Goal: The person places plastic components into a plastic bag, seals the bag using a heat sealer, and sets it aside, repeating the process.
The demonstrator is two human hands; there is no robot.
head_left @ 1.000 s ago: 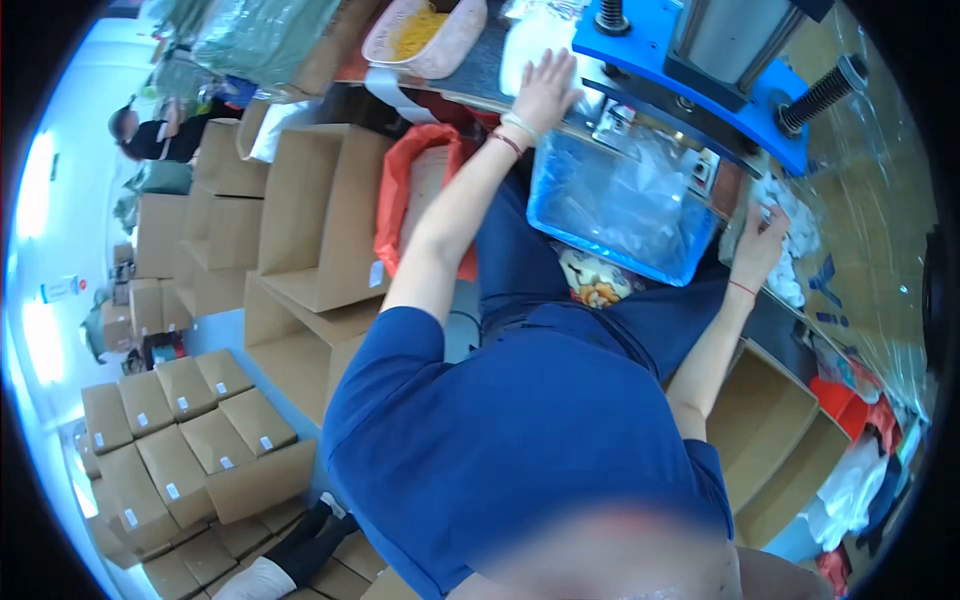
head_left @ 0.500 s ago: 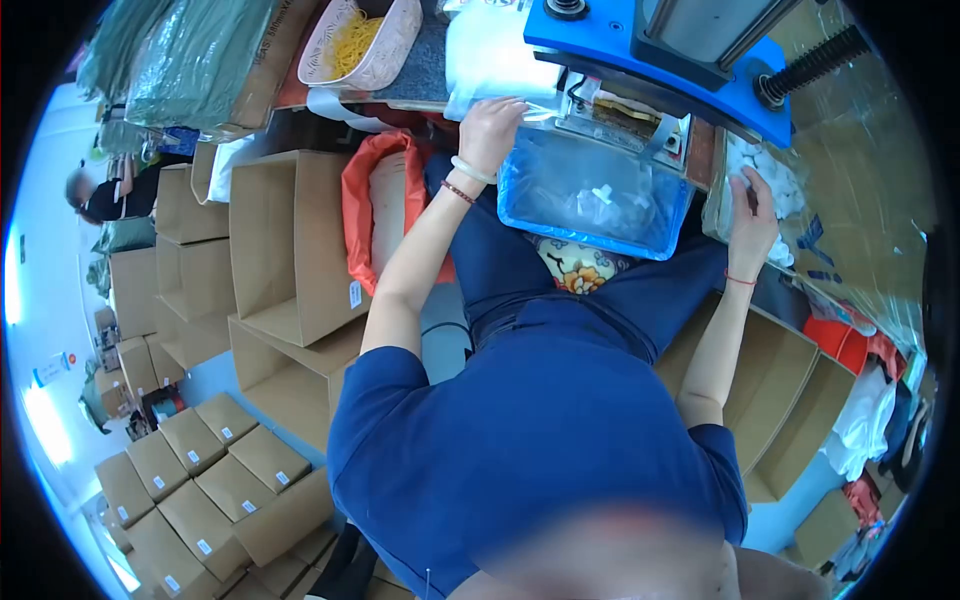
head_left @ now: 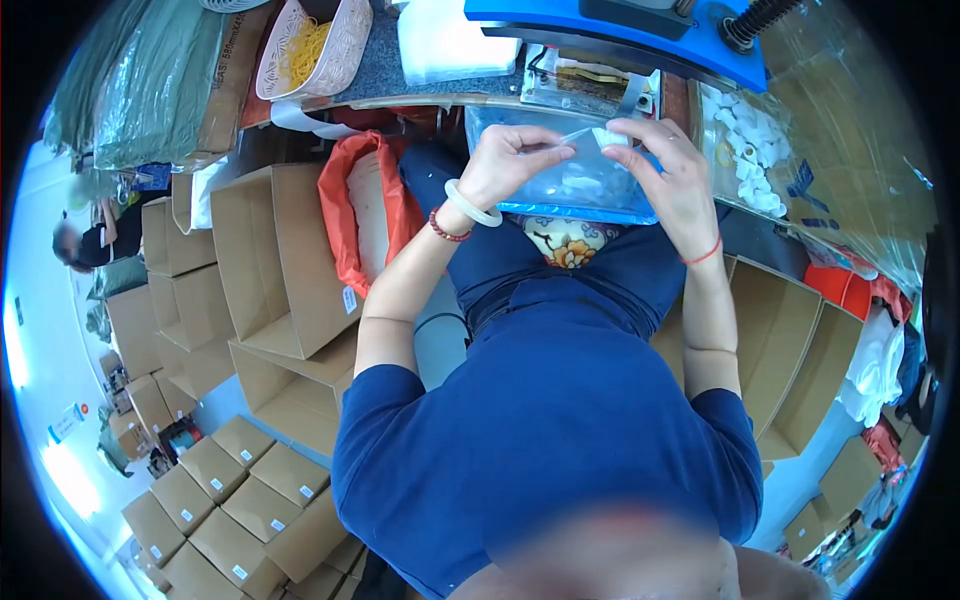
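Observation:
Above the blue-rimmed tray, both hands are close together. My left hand pinches a thin clear plastic piece, seemingly a small bag. A small white part sits between the thumb and fingers of my right hand, touching or nearly touching the clear piece. Bagged pieces lie in the tray under the hands. To the right is a heap of white parts. Beyond my left hand lies a stack of clear bags on the bench.
A blue press stands at the bench's far edge. At the left are a white basket of yellow bands, a red bag and open cartons. Closed boxes cover the lower-left floor. Another person is far left.
My right hand has moved left from the white parts with one in its fingers. My left hand has come from the bag stack with a clear piece, and the hands now meet over the tray.

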